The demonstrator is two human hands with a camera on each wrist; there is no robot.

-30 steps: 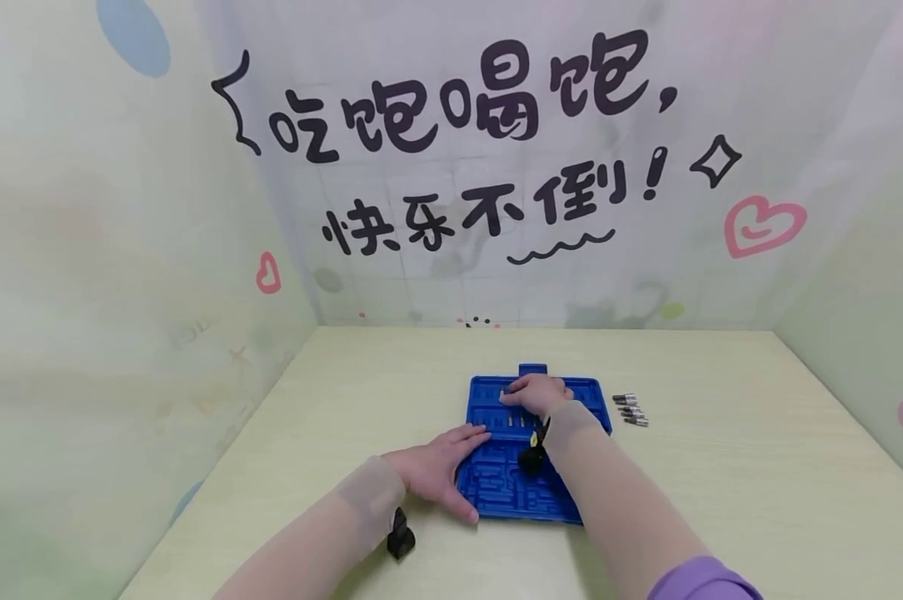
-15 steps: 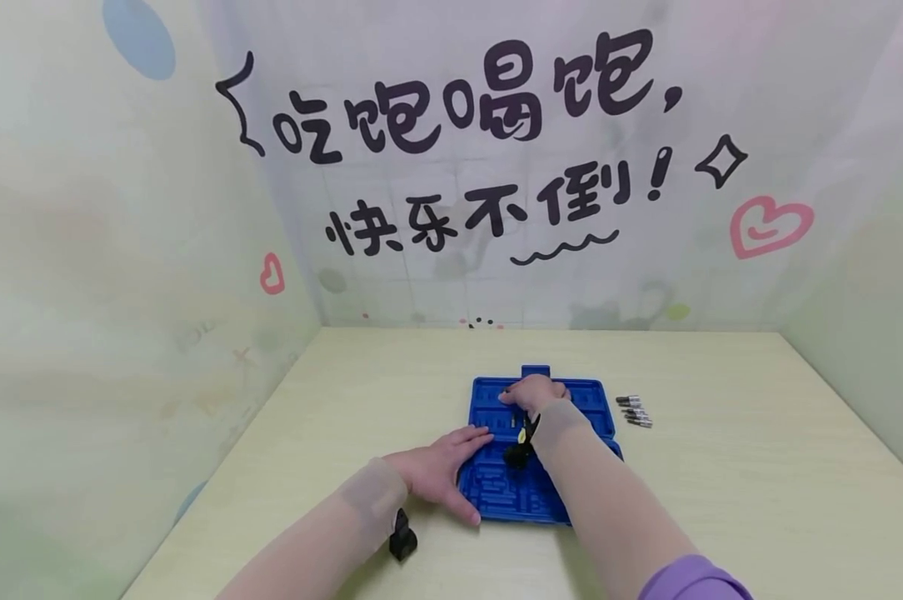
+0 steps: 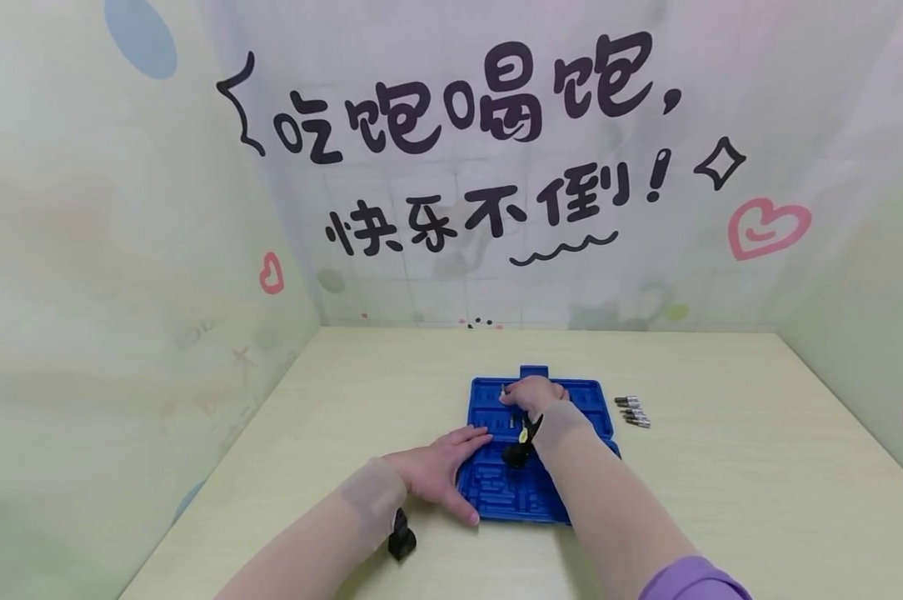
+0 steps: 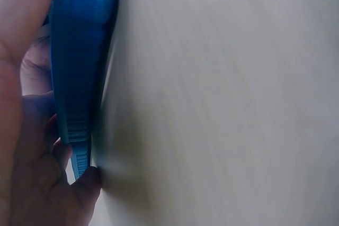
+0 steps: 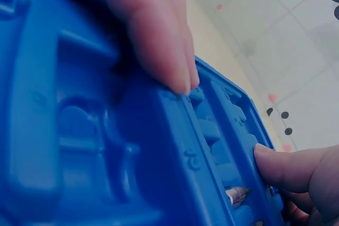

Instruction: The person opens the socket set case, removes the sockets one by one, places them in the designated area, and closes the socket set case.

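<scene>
A blue plastic tool case point(image 3: 496, 502) lies open on the table, its moulded slots facing up. My left hand point(image 3: 432, 471) rests along the case's left side, thumb at the near corner and fingers extended over the edge. My right hand point(image 3: 536, 395) is over the far half, thumb and index fingertips pinching a small socket bit point(image 3: 503, 389), mostly hidden by the fingers. In the right wrist view, another socket bit point(image 5: 238, 195) sits in a slot near the thumb point(image 5: 286, 166). Other fingers point(image 5: 164, 51) of that hand reach down to a ridge of the case.
Several loose socket bits point(image 3: 633, 412) lie in a group on the table point(image 3: 721, 467) to the right of the case. A printed cloth wall point(image 3: 451, 283) stands behind the table, with more on both sides.
My right hand has shifted slightly left over the far half and stays there. The dark tip of the bit now shows beyond its fingertips. My left hand keeps its place on the case.
</scene>
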